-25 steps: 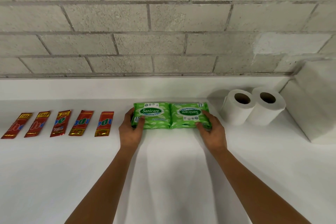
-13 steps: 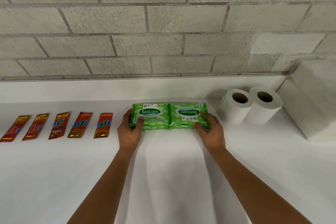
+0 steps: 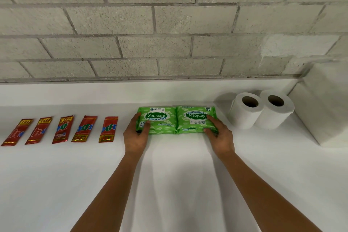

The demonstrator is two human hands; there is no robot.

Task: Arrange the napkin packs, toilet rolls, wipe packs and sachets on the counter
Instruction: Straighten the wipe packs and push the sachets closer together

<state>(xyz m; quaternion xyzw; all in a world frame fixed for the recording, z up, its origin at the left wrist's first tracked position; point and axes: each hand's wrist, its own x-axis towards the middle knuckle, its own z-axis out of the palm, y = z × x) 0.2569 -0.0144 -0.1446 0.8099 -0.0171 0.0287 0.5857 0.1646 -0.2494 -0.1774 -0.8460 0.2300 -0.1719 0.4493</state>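
I am still pressing my left hand (image 3: 136, 133) and right hand (image 3: 218, 133) against the outer ends of two touching green plastic wipe packs (image 3: 177, 120), unmoved, mid-surface near its back edge; alignment looks nearly finished.

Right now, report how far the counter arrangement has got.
Done: five red sachets lie in a row at left; two toilet rolls stand together at right beside the white napkin packs. In hand: left hand and right hand press the two green wipe packs side by side. Left: releasing them.
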